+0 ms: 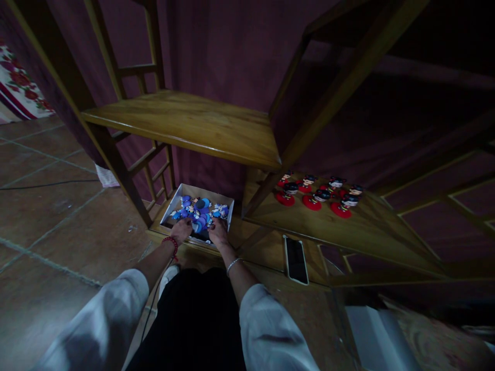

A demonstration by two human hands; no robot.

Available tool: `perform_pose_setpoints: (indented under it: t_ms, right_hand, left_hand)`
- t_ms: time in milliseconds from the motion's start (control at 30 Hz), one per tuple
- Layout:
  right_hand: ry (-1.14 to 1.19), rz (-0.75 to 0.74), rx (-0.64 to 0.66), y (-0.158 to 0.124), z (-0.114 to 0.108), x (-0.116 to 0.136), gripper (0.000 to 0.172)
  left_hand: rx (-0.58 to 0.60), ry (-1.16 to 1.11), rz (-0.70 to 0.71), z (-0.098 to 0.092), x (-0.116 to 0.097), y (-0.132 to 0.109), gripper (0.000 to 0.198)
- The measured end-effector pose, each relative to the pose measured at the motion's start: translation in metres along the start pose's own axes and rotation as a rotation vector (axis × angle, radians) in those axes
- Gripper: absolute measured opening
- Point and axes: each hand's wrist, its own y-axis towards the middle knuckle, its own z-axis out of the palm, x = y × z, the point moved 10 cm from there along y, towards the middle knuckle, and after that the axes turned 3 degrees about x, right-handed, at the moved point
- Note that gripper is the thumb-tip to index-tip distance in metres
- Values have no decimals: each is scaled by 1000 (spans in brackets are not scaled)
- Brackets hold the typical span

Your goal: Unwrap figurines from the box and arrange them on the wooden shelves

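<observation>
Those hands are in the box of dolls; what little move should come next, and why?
Perhaps lift one doll gently clear of the others: the left hand and right hand are already at the box's near side, and the dolls lie crowded together. Whether either hand grips one, I can't tell.

"Your forearms [157, 265] converge forward and down, don't they?"
"Yes: just above the front edge of the bottom shelf [247, 239], your left hand [181, 230] nearer its left corner, your right hand [218, 232] close beside."
"Fingers?"
"Bent, backs upward; your fingertips are too small to read."
</observation>
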Motion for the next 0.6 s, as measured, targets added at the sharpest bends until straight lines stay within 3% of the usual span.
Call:
perform_pose_setpoints:
  t_ms: [167, 300, 600]
  right_hand:
    - [-5, -40, -105, 0, -8, 5, 39]
    - [-60, -59, -118, 0, -7, 7, 38]
    - [-20, -112, -241, -1, -21, 15, 55]
  left_hand:
    - [-8, -49, -17, -2, 0, -3, 36]
    - [-15, -75, -10, -3, 0, -4, 35]
    - [-8, -90, -43, 0, 4, -2, 35]
